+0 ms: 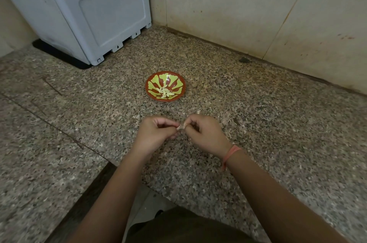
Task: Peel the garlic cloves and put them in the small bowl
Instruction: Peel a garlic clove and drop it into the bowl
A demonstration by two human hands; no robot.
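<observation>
"Head view, looking down at the speckled stone bench [258, 123]: what were your hands doing?"

"Both hovered just above the bench, close together, near its front edge. My left hand [156, 132] and right hand [205, 134] each had their fingers [168, 123] curled, and the tips of both pinched one small garlic clove [181, 128] between them. Some pale skin showed on it. I judged I was in the middle of peeling, though the clove was too small to tell how much skin was off."

"Where was the small bowl?"

"The small bowl [147, 86], red-brown with a yellow-green leaf pattern, sat on the bench beyond my hands, apart from them. A little heap of peeled cloves [164, 92] lay at its bottom, too bunched to count."

"How much was left?"

"Most looked done, by my reckoning. I saw no unpeeled cloves waiting on the bench, so the one I held may have been the last. What remained was to strip it and drop it in the bowl."

"Anything else?"

"A grey plastic box [89, 10] stood at the back left, and an orange band [231, 153] circled my right wrist."
</observation>
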